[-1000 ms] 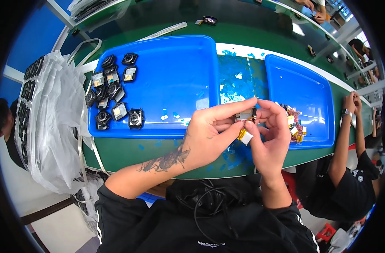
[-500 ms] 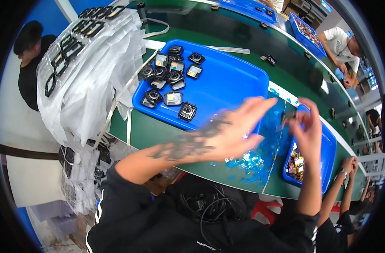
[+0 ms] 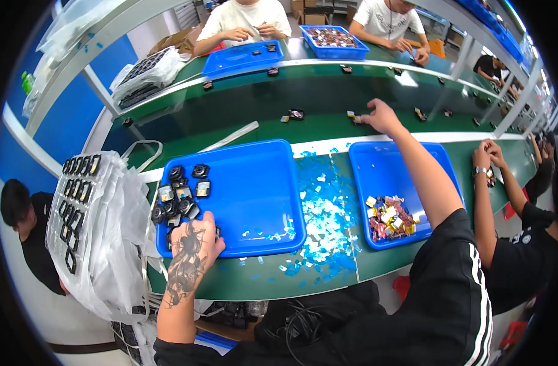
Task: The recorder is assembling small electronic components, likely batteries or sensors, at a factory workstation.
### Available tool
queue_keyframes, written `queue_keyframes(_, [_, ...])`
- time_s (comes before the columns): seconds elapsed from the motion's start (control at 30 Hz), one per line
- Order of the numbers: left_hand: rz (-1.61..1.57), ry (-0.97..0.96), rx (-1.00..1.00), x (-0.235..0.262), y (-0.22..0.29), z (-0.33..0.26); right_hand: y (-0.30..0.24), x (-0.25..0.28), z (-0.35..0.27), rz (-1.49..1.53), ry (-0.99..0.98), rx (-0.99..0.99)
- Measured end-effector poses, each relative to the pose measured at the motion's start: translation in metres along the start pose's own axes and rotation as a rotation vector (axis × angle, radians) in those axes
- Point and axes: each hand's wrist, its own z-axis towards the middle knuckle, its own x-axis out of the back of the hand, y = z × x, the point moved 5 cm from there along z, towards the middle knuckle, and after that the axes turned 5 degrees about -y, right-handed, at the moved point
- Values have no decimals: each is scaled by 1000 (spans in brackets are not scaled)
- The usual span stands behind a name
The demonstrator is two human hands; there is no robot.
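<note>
While the left hand [image 3: 190,244] is lying spread, palm down, on the near-left corner of the large blue tray [image 3: 254,195] beside the small black camera modules [image 3: 180,195] | right hand [image 3: 381,117] is reaching across the green tabletop [image 3: 242,110], fingers pinching a tiny part [image 3: 352,114] | pale film scraps [image 3: 325,213] are littering the gap between trays.

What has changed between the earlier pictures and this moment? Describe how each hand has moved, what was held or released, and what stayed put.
The hands, together over the table edge working a small part a second ago, have parted. The left hand has dropped onto the small black parts in the large blue tray. The right hand has stretched forward to the green belt, at a small part; its grip is unclear. Both trays and the blue scraps stayed.
</note>
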Motion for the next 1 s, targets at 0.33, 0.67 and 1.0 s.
queue_keyframes(0.33, [-408, -90, 74, -8, 1, 55, -69, 54, -170, 50, -604, 483])
queue_keyframes(0.67, [-1977, -497, 46, -10, 111, 87, -57, 49, -206, 134, -310, 293])
queue_keyframes(1.0, [-1449, -120, -209, -3, 125, 77, -118, 20, -251, 913, -264, 273])
